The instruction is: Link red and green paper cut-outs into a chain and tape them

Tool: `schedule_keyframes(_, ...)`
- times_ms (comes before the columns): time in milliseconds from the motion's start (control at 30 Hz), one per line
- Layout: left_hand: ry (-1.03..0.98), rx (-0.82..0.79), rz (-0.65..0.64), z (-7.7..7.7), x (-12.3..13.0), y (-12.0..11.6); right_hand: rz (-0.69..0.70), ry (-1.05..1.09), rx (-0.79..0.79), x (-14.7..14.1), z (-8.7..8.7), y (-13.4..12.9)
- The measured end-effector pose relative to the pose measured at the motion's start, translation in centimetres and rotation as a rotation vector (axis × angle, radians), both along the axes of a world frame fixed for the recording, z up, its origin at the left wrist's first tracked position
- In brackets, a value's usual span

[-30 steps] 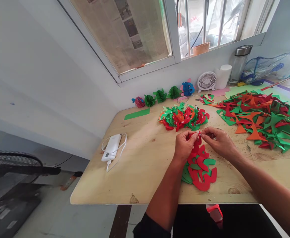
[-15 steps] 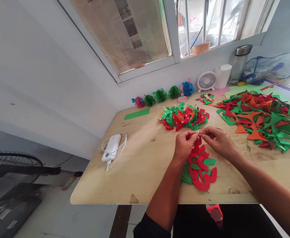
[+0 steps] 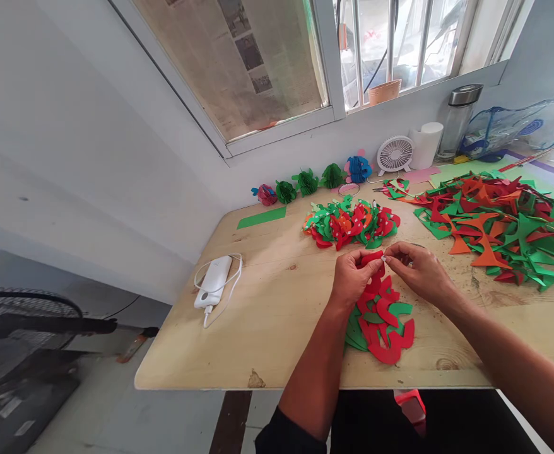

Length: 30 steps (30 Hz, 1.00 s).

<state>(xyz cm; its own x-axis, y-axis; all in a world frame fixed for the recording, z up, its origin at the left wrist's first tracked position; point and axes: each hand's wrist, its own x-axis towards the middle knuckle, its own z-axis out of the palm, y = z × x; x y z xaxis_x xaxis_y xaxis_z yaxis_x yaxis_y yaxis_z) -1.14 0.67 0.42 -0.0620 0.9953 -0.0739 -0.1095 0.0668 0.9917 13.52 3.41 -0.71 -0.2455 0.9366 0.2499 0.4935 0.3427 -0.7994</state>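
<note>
My left hand (image 3: 351, 275) is closed on a curved red paper cutout (image 3: 373, 258), pinched between thumb and fingers. Close against it, the fingertips of my right hand (image 3: 412, 268) pinch a tiny white piece (image 3: 383, 258) at the cutout's edge; it may be tape or backing, too small to tell. Below both hands lies a loose pile of red and green paper cutouts (image 3: 385, 321), partly covered by my left wrist. Just beyond my hands sits a heap of red, green and orange cutouts (image 3: 350, 222), several with small white patches.
Paper scraps (image 3: 499, 227) spread over the table's right side. Folded paper figures (image 3: 306, 182), a small white fan (image 3: 395, 154) and a glass bottle (image 3: 457, 123) line the wall. A white power bank (image 3: 213, 282) with its cable lies left, near the wooden table's edge (image 3: 182, 381).
The red cutout in my left hand has turned slightly, showing more of its red face. The white piece at my right fingertips shows more plainly. Both hands stay in nearly the same place.
</note>
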Motion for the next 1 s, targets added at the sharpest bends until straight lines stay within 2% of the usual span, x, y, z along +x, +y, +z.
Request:
schedule_keyframes(700, 0.023, 0.076, 0.020, -0.29, -0.04, 0.19, 0.022, -0.045, 0.081, 0.00, -0.11, -0.03)
schedule_keyframes(1000, 0.140, 0.093, 0.026, 0.26, 0.11, -0.28, 0.035, -0.121, 0.209, -0.14, 0.17, -0.32)
